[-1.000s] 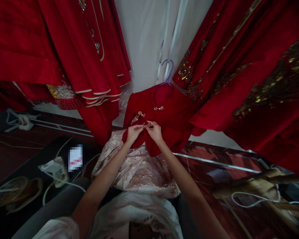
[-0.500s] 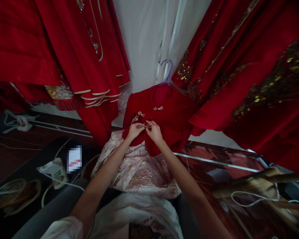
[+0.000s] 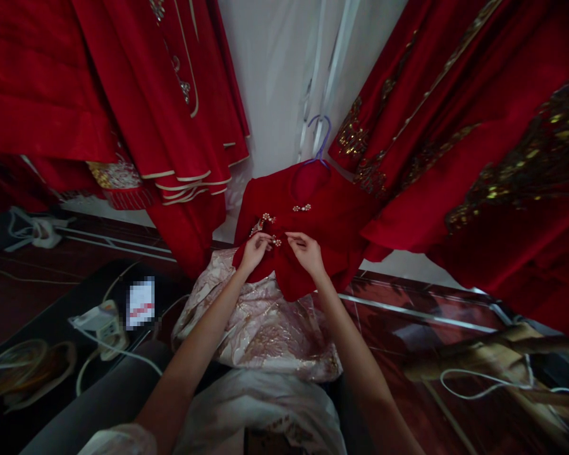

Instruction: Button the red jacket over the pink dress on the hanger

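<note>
The red cloth garment with a round neck (image 3: 332, 208) rests its lower edge upon the pale pink, gold-patterned shiny cloth (image 3: 284, 335). The left hand (image 3: 255, 254) pinches its front beside the small flower-shaped beaded ornament (image 3: 277, 241). The right hand (image 3: 308, 254) is near, fingers bent; whether they grasp something, I cannot tell.

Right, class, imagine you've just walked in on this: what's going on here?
A person is handling a red garment on a purple hanger. The left hand is at a flower-shaped ornament on its front; the right hand is close by, a small gap away from that ornament. Pale patterned fabric lies below, and more red clothes hang on both sides.
</note>
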`<move>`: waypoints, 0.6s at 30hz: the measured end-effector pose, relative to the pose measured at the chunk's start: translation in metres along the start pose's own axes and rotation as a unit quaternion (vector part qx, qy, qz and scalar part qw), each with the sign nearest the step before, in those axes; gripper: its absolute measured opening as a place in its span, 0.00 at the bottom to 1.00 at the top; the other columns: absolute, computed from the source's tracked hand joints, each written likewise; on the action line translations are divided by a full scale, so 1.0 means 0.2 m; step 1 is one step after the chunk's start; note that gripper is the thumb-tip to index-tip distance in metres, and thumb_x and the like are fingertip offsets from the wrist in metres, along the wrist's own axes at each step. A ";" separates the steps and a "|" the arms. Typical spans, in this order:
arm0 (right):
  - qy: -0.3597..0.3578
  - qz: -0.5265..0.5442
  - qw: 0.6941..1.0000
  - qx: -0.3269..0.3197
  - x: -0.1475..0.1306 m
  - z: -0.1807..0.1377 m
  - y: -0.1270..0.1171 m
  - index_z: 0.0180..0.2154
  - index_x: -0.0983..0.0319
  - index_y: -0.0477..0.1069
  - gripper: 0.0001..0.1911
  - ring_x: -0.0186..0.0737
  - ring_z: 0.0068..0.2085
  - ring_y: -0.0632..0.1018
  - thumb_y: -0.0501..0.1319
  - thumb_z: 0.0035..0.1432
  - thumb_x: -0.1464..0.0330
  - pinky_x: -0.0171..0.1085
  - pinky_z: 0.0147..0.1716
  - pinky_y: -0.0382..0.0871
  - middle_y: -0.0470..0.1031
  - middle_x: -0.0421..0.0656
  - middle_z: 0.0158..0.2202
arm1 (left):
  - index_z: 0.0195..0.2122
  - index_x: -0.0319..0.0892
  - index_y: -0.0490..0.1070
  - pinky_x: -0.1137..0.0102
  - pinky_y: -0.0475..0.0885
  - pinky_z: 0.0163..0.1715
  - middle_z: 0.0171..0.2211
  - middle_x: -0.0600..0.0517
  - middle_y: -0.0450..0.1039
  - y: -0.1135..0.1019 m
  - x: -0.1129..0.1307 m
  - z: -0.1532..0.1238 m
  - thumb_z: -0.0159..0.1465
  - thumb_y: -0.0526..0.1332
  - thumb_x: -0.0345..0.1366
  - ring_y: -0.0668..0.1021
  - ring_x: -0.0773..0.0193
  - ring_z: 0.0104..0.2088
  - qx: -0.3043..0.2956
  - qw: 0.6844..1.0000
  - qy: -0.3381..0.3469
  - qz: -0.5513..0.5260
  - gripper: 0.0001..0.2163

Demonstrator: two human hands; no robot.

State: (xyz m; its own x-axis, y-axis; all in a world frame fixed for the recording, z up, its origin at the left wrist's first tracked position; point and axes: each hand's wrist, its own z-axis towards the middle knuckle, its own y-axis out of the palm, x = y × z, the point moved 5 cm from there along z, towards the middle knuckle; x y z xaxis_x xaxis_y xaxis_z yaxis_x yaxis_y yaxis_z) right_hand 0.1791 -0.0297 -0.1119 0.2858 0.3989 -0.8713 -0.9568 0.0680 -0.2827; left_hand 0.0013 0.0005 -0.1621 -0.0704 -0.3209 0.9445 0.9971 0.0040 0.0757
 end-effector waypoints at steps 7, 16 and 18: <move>0.032 0.033 0.999 0.011 0.05 -0.12 -0.02 0.42 0.61 0.74 0.12 0.37 0.41 0.79 0.59 0.56 0.66 0.39 0.43 0.75 0.79 0.45 0.41 | 0.38 0.40 0.75 0.72 0.70 0.35 0.35 0.49 0.77 0.01 0.02 -0.04 0.57 0.64 0.38 0.76 0.67 0.32 -0.014 0.997 0.039 0.059 0.10; 0.023 0.008 0.999 -0.037 0.14 -0.13 0.05 0.46 0.61 0.71 0.15 0.37 0.42 0.77 0.60 0.56 0.66 0.39 0.43 0.76 0.74 0.46 0.43 | 0.37 0.41 0.77 0.70 0.71 0.38 0.36 0.49 0.78 0.02 -0.01 -0.05 0.57 0.66 0.43 0.77 0.65 0.34 -0.046 0.995 0.031 0.086 0.12; 0.013 -0.004 0.999 -0.044 0.14 -0.13 0.05 0.46 0.61 0.71 0.15 0.36 0.43 0.77 0.60 0.56 0.66 0.40 0.44 0.76 0.73 0.47 0.44 | 0.36 0.41 0.76 0.70 0.71 0.38 0.35 0.49 0.77 0.02 0.00 -0.05 0.56 0.66 0.44 0.77 0.65 0.34 -0.047 0.995 0.034 0.086 0.12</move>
State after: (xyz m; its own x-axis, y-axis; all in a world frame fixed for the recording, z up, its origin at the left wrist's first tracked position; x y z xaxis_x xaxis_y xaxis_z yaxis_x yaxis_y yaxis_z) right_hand 0.1799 -0.0418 -0.1499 0.2960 0.3754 -0.8783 -0.9462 -0.0108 -0.3235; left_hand 0.0056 -0.0093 -0.1660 0.0996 -0.3868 0.9168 0.9927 -0.0241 -0.1180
